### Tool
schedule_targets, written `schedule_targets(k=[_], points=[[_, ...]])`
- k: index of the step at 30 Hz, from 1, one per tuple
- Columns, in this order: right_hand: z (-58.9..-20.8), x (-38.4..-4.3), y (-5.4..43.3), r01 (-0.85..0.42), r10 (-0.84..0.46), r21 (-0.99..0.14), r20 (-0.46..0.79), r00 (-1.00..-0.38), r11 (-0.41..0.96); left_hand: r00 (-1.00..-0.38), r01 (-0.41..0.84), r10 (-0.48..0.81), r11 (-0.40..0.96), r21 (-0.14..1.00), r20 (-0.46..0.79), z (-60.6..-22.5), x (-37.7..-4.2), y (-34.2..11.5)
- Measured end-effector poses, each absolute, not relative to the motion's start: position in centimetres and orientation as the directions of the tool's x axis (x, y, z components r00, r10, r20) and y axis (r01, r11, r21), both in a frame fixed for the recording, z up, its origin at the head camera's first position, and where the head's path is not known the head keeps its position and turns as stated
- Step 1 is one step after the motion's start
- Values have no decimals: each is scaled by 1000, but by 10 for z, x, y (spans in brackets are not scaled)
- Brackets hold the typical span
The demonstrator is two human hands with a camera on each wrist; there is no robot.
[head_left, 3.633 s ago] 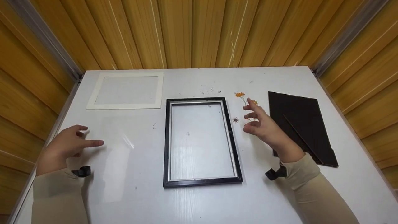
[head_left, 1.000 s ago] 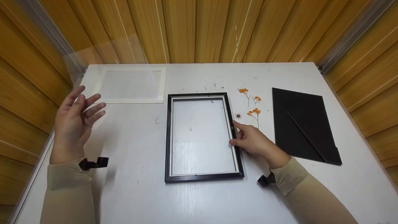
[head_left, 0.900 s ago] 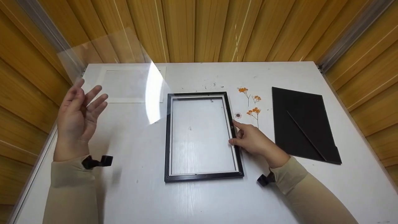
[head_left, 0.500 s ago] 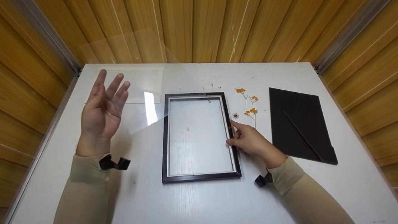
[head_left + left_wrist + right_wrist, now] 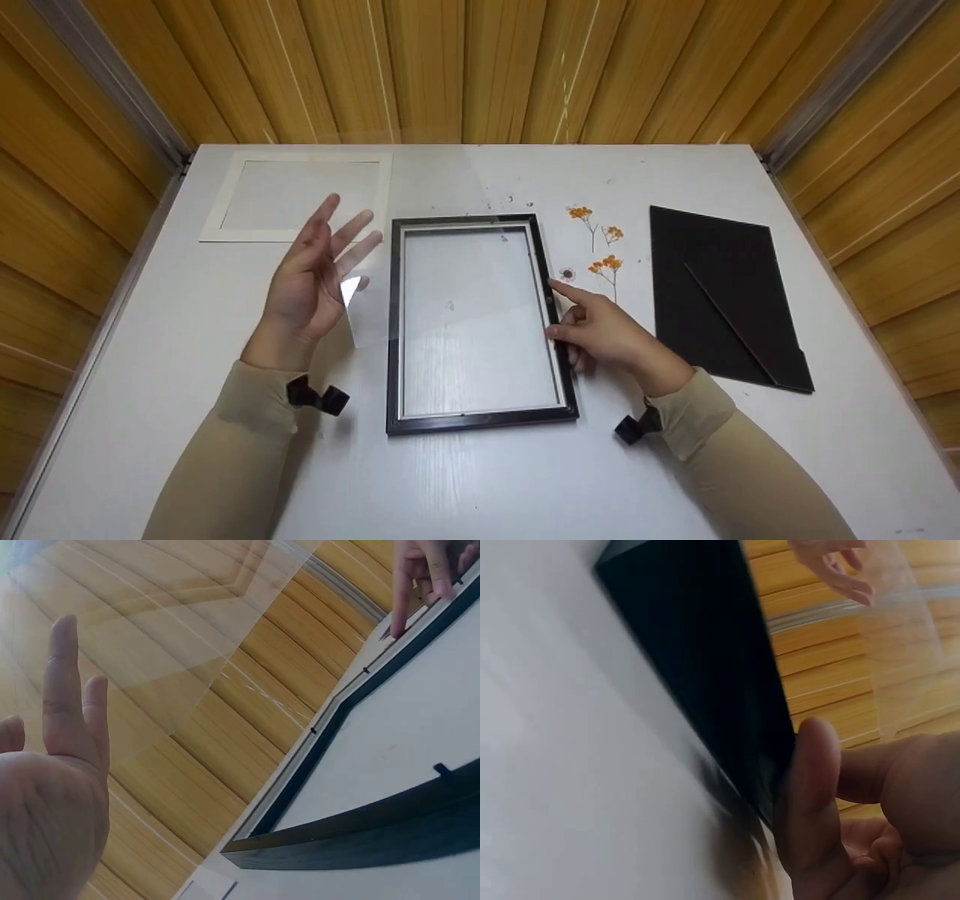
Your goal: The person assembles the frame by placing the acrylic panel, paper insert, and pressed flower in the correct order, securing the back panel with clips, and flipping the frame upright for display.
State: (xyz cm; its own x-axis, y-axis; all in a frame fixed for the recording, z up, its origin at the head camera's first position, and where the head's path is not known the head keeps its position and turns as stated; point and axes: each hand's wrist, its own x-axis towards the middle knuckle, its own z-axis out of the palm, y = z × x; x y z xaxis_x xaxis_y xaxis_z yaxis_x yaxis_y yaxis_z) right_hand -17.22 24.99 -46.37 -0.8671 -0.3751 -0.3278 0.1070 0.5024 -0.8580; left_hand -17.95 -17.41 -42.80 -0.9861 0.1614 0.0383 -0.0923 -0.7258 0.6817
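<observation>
A clear, see-through sheet [image 5: 371, 319] is pinched by my left hand [image 5: 304, 289] between thumb and index finger, the other fingers spread. It is raised and tilted, its lower corner near the left side of a black picture frame [image 5: 484, 421]. The frame lies flat, its silver inner lip upward and its middle hollow. On the frame's right side, my right hand [image 5: 611, 334] grips the edge, thumb on the inner rim and index finger along the outside. In the right wrist view, the thumb [image 5: 814, 787] presses against the dark frame side [image 5: 697, 645].
A cream mat board [image 5: 221, 235] lies at the back left of the white table [image 5: 480, 487]. Pressed orange flowers [image 5: 606, 264] and a small round flower [image 5: 568, 274] sit right of the frame. Farther right is a black backing board [image 5: 720, 300] with a folded stand.
My left hand has lifted the clear sheet from the table and carried it right to the frame. My right hand has moved from over the flowers onto the frame's right edge.
</observation>
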Motion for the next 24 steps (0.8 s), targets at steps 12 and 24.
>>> schedule_targets(k=[12,24], points=[[-467,-174,252,197,-367,-871,-381,-849,449,-951,-274,276,-531,802,-142,-457,-179,-150],[-468,-172,251,225,-347,-873,-392,-852,432,-909,-301,382,-329,895,-165,-468,-174,-146]])
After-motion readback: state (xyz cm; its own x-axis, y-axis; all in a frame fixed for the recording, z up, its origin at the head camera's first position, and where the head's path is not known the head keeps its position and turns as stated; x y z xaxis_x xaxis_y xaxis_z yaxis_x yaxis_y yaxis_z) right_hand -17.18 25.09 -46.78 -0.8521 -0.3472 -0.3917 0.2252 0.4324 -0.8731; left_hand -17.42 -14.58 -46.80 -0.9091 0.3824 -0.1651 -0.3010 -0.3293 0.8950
